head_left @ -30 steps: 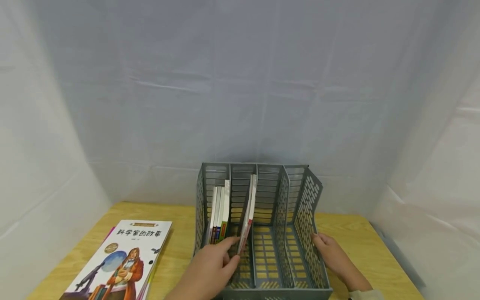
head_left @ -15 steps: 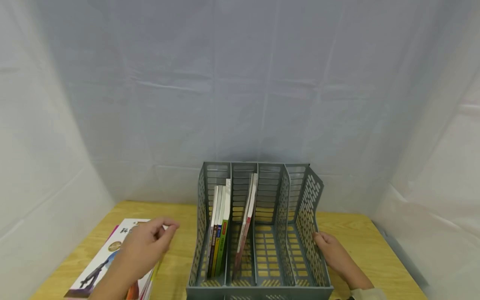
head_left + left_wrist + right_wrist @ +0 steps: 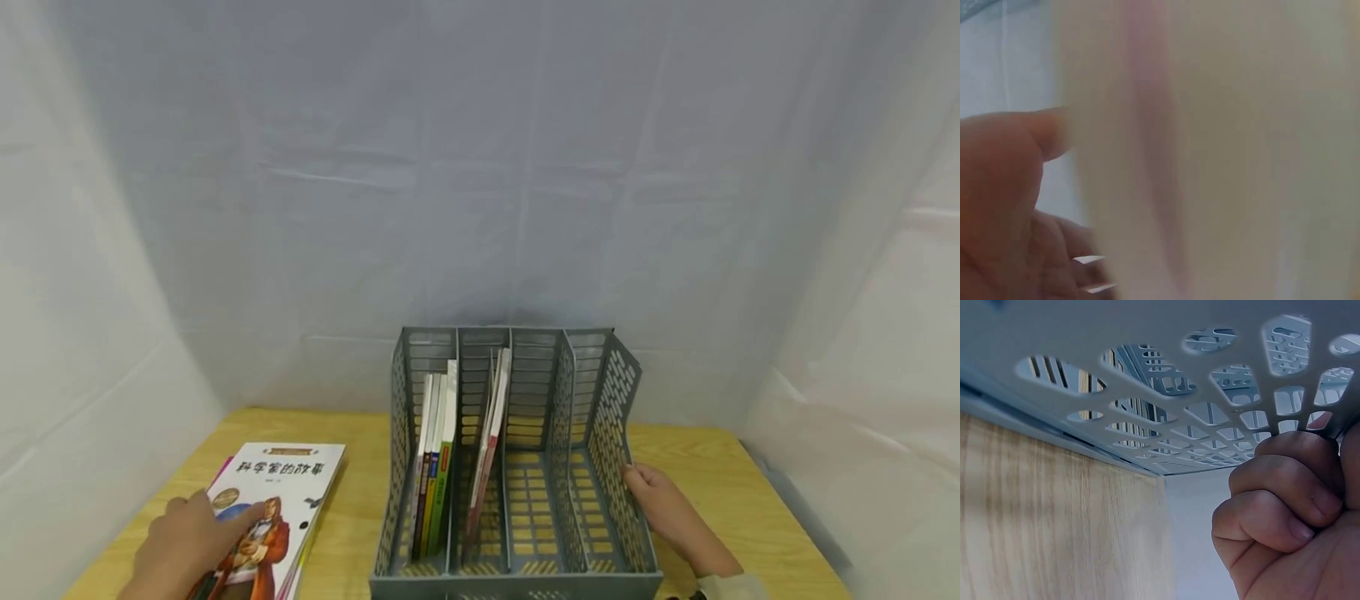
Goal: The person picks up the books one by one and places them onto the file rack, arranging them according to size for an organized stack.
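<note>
1. White book (image 3: 296, 492) on the desk (image 3: 360, 467), left grip (image 3: 183, 537) thumbing its cover, hold unclear; hasty lifting could drag the books beneath (image 3: 304, 553).
2. Leaning books (image 3: 489, 446) might slump if jostled.
3. Rack (image 3: 517, 587) could skid if the pinching right grip (image 3: 660, 508) slackens.

A white book (image 3: 296, 492) lies near the grey rack (image 3: 592, 587).

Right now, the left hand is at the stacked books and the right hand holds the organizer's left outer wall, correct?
Not quite: the right hand holds the right outer wall of the organizer, as the head view shows. The left hand is at the stacked books.
</note>
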{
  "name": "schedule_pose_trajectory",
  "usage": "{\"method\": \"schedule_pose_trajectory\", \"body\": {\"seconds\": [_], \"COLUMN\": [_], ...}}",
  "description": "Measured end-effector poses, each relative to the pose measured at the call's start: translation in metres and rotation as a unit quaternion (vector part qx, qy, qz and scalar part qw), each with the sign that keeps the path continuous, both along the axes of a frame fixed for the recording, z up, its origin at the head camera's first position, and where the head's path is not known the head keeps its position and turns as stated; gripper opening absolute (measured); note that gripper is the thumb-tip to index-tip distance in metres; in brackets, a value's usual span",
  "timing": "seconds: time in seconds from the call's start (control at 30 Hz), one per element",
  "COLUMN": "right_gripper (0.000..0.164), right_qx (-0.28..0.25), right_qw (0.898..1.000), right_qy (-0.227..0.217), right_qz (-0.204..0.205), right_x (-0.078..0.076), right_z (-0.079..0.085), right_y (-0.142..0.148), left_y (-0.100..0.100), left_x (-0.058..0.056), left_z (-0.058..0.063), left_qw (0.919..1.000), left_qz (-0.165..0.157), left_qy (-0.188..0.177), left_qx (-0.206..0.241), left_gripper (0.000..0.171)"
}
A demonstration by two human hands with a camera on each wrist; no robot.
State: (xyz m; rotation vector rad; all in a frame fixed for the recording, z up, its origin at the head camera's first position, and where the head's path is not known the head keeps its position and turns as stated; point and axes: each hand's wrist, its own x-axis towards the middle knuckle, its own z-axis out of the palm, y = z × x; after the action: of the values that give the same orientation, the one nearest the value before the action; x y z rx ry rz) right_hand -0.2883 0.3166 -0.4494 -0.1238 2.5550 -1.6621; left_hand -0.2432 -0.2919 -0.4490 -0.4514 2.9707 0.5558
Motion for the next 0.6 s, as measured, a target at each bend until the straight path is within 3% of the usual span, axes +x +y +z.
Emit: {"method": "schedule_pose_trajectory", "body": {"seconds": [0.07, 0.3, 0.47, 0.6], "right_gripper": [0.042, 0.042, 0.043, 0.043], "right_qx": [0.003, -0.005, 0.016, 0.014], "right_qw": [1.000, 1.000, 1.000, 1.000], "right_qy": [-0.002, -0.009, -0.006, -0.008], "right_qz": [0.000, 0.008, -0.014, -0.017], "right_x": [-0.001, -0.002, 0.000, 0.001], "right_z": [0.000, -0.003, -0.001, 0.000], "right_y": [0.000, -0.002, 0.000, 0.001], "left_y": [-0.004, -0.021, -0.026, -0.028], "left_x": [0.002, 0.000, 0.002, 0.001], "left_z": [-0.008, -0.028, -0.029, -0.030], "left_qw": [0.9999, 0.9929, 0.9936, 0.9936], "left_qz": [0.005, 0.085, 0.052, 0.038], "left_qy": [-0.010, -0.073, -0.053, -0.047], "left_qx": [0.000, 0.040, 0.085, 0.095], "left_gripper": [0.128, 0.134, 0.122, 0.123]}}
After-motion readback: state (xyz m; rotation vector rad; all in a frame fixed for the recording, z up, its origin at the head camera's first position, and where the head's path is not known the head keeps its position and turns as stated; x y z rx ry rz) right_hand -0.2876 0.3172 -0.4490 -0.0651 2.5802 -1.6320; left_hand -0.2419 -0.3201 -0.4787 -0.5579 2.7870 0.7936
